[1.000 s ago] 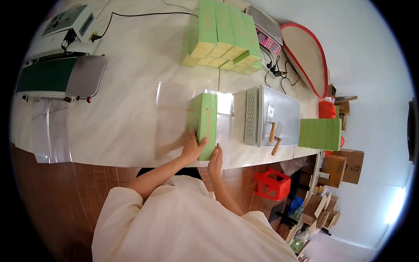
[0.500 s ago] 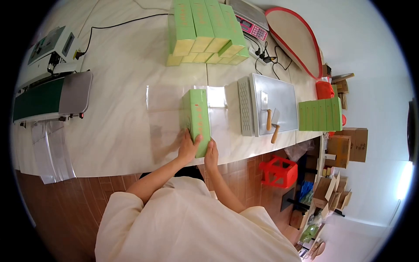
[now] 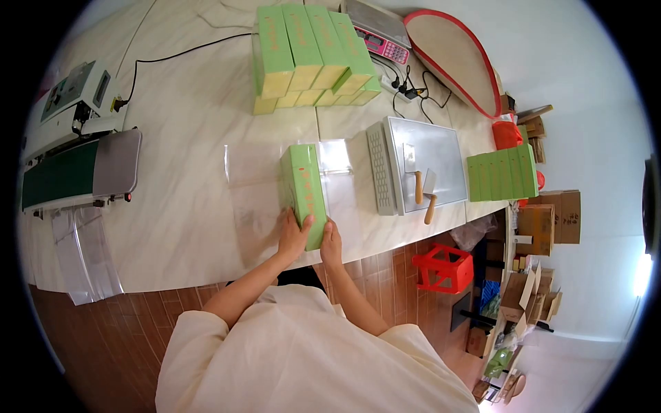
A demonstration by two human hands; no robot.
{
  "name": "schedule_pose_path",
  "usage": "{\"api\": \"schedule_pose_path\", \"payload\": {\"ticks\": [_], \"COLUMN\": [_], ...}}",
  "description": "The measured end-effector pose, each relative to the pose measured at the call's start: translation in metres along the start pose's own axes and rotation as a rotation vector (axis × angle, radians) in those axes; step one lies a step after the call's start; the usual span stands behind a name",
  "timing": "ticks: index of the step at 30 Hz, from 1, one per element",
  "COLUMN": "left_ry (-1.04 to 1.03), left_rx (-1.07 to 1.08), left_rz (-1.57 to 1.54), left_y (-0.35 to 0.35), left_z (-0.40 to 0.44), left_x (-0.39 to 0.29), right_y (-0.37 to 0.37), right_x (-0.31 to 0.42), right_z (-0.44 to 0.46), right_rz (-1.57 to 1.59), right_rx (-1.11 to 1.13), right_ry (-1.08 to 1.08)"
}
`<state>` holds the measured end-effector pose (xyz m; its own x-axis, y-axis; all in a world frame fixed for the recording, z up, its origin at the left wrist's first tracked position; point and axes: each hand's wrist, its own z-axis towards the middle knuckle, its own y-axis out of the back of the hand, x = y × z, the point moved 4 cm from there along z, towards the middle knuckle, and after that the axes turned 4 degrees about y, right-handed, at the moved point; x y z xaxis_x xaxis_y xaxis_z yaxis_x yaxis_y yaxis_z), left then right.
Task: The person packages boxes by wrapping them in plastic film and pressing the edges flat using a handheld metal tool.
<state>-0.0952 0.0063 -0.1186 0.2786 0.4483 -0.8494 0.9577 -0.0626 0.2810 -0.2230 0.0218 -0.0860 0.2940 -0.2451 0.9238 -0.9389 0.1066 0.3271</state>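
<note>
A long green box (image 3: pixel 308 189) with orange lettering lies on clear plastic film (image 3: pixel 255 199) on the table, its length running away from me. My left hand (image 3: pixel 294 236) grips the near left part of the box, thumb on the top face and fingers down its side. On the right side, my right hand (image 3: pixel 331 243) presses against the near end with its fingers close together. Between them the two hands hold the box. Part of the film is hidden under it.
Stacked green boxes (image 3: pixel 296 48) stand at the back. To the right, a metal tray (image 3: pixel 430 148) carries two wooden-handled scrapers (image 3: pixel 430 199), with more green boxes (image 3: pixel 501 173) beyond. A machine with a green belt (image 3: pixel 62 172) is at the left. A red stool (image 3: pixel 444 268) stands on the floor.
The whole view has shifted and turned slightly. Both hands stay on the green box, and I see no clear movement of it on the film.
</note>
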Motion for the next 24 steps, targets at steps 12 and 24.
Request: {"api": "schedule_pose_path", "payload": {"ticks": [12,24], "left_ry": [-0.079,-0.389], "left_rx": [-0.047,-0.106], "left_rz": [0.099,0.018], "left_y": [-0.007,-0.006], "left_z": [0.005,0.008], "left_x": [0.013,0.030], "right_y": [-0.011,-0.050], "right_x": [0.033,0.064], "right_z": [0.015,0.035], "right_rz": [-0.263,-0.817], "right_rx": [-0.025,0.065], "right_ry": [0.149,0.337]}}
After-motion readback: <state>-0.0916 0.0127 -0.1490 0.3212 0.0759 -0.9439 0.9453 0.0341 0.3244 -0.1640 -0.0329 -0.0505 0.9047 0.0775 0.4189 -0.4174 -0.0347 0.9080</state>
